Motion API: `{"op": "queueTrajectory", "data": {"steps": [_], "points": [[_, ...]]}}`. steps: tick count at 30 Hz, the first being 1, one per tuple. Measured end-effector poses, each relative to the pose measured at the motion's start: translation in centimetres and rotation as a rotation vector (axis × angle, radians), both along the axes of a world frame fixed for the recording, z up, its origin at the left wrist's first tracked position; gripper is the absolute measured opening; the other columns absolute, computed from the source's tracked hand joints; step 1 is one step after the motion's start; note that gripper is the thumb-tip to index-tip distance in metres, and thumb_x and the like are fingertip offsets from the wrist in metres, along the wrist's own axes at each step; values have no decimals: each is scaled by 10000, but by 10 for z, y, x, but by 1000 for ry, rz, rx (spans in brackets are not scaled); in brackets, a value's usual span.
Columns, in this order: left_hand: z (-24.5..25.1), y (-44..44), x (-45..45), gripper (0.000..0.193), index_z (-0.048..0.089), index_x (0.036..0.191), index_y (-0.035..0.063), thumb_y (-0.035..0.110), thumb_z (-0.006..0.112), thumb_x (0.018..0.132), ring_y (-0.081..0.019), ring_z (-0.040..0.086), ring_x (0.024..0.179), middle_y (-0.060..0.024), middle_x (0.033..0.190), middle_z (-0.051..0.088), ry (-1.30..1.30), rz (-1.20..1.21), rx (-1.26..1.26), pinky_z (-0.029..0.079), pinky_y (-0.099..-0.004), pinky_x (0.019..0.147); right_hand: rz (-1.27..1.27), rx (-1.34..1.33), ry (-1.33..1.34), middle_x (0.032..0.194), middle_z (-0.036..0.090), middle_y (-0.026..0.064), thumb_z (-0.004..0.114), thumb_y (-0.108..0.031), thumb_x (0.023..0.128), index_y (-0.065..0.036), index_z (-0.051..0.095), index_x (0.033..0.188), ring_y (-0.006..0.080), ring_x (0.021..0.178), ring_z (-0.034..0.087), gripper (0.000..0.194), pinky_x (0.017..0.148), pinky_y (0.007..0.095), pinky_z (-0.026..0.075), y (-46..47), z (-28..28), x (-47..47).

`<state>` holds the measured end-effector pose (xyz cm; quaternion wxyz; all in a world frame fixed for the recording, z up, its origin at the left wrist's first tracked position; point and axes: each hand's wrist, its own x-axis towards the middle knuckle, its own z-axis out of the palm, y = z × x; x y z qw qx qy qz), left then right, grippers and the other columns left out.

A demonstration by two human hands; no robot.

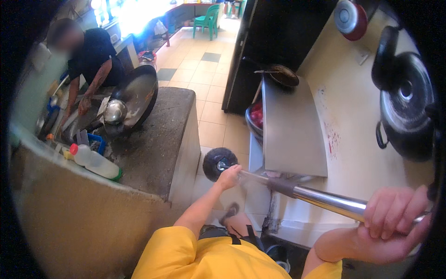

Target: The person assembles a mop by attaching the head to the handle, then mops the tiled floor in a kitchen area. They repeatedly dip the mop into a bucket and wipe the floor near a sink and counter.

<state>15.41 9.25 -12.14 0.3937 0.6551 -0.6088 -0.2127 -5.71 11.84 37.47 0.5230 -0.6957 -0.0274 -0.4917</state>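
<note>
A chromed metal pole (327,203) with a dark sleeve partway along it slants across in front of me. My left hand (229,177) is closed around its far, thinner end, close to a round dark head (210,166), which could be a mop or a brush. My right hand (392,223) grips the thick near end at the right, close to the wall. The round head is over the tiled floor (213,134), between the concrete counter (153,146) and the steel-topped table (292,132). Whether it touches the tiles I cannot tell.
At the left, a co-worker (94,52) leans over a sink area. A large wok (143,94), a metal bowl (115,111) and a plastic bottle (97,163) rest on the counter. Pots (407,104) hang on the right wall. A green chair (207,21) stands farther back.
</note>
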Motion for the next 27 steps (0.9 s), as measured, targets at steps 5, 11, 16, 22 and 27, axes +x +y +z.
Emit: {"op": "queueTrajectory", "data": {"steps": [5, 11, 16, 22, 27], "points": [[-15, -45, 26, 738, 398, 1262, 57, 78, 768, 624, -342, 518, 1106, -159, 1168, 508, 177, 357, -50, 447, -411, 912, -110, -99, -24, 545, 423, 0, 411, -312, 992, -134, 377, 700, 67, 373, 360, 343, 381, 176, 337, -66, -12, 55], [-28, -95, 11, 921, 309, 1331, 49, 88, 842, 580, -358, 471, 1177, -187, 1246, 452, 391, 851, 56, 409, -399, 978, 118, 54, -69, 552, 384, 15, 344, -422, 970, -102, 400, 776, 101, 386, 312, 378, 400, 210, 306, -150, -12, 123], [-40, -117, 54, 637, 462, 1191, 57, -7, 758, 630, -332, 552, 1072, -134, 1101, 565, 291, 700, 105, 466, -399, 888, 194, 45, -5, 588, 406, 23, 373, -345, 966, -98, 391, 767, 99, 408, 334, 317, 406, 216, 308, -205, -8, 172], [-40, -136, 128, 391, 532, 1071, 21, 45, 652, 699, -342, 620, 929, -174, 997, 621, 140, 167, 98, 507, -406, 796, -27, -58, 97, 659, 437, 39, 408, -161, 947, -88, 420, 818, 90, 457, 413, 149, 455, 182, 386, -263, -10, 188], [-36, -191, 185, 377, 546, 922, 68, 212, 772, 656, -305, 634, 864, -138, 920, 634, -103, -85, 276, 512, -415, 683, 1080, -131, 636, 836, 612, 123, 567, -105, 896, -32, 552, 932, 170, 659, 641, 83, 639, 246, 550, -372, 44, 224]]}}
